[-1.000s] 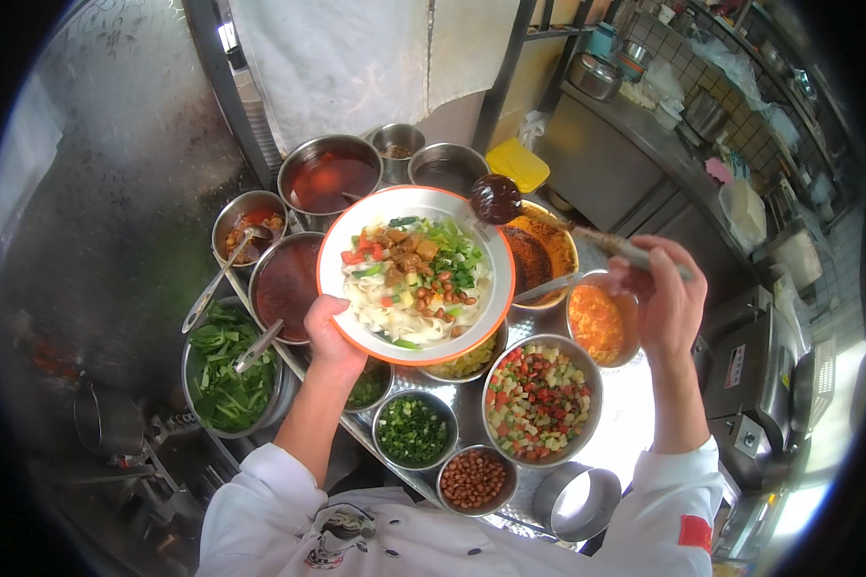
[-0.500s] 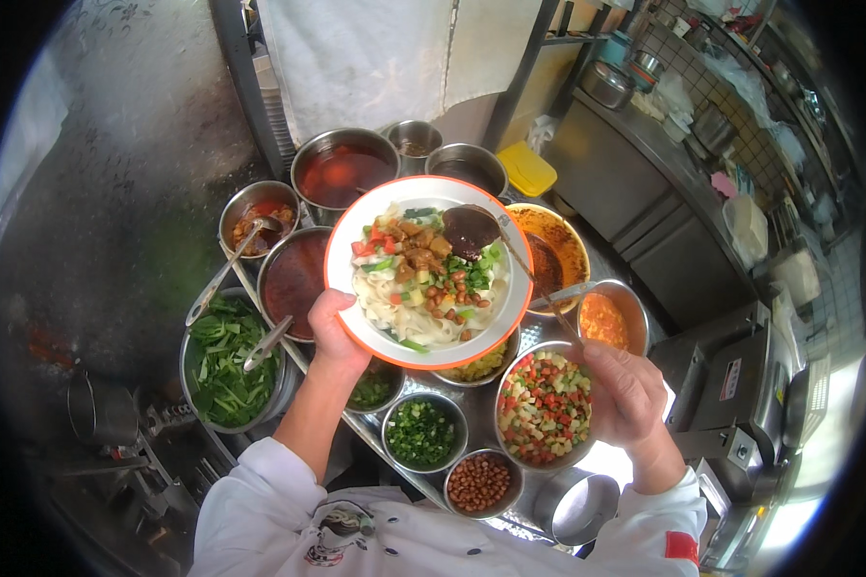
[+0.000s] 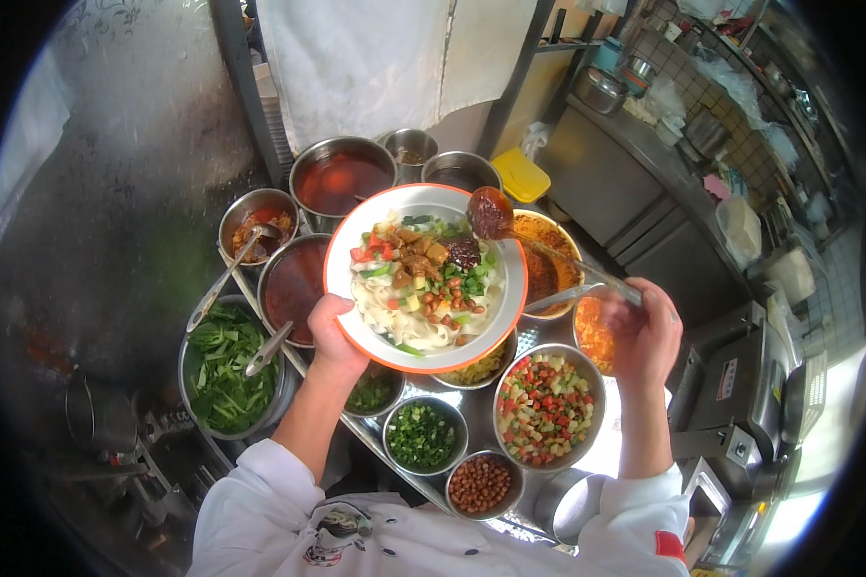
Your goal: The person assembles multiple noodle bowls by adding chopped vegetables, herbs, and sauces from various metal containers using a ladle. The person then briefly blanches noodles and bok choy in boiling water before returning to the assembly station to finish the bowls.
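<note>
My left hand (image 3: 339,337) grips a white bowl (image 3: 512,293) with an orange rim at its left edge, thumb over the rim. Inside lie wide white noodles (image 3: 387,310) topped with brown meat cubes (image 3: 421,258), chopped greens, red dice and peanuts. A dollop of dark sauce (image 3: 464,252) sits on the right of the toppings. My right hand (image 3: 648,332) is closed on the handle end of a metal ladle (image 3: 492,213). The ladle's head, coated in dark red sauce, is just over the bowl's upper right rim.
Round metal pots surround the bowl, holding red broth (image 3: 342,183), chopped scallions (image 3: 420,436), peanuts (image 3: 481,483), diced vegetables (image 3: 548,409) and leafy greens (image 3: 229,370). Handles of other ladles (image 3: 270,348) stick out on the left. A steel counter (image 3: 597,173) stands at the far right.
My right hand has moved right and up, drawing the ladle from over the noodles to the bowl's rim. Dark sauce now lies on the toppings. The bowl is held in nearly the same place.
</note>
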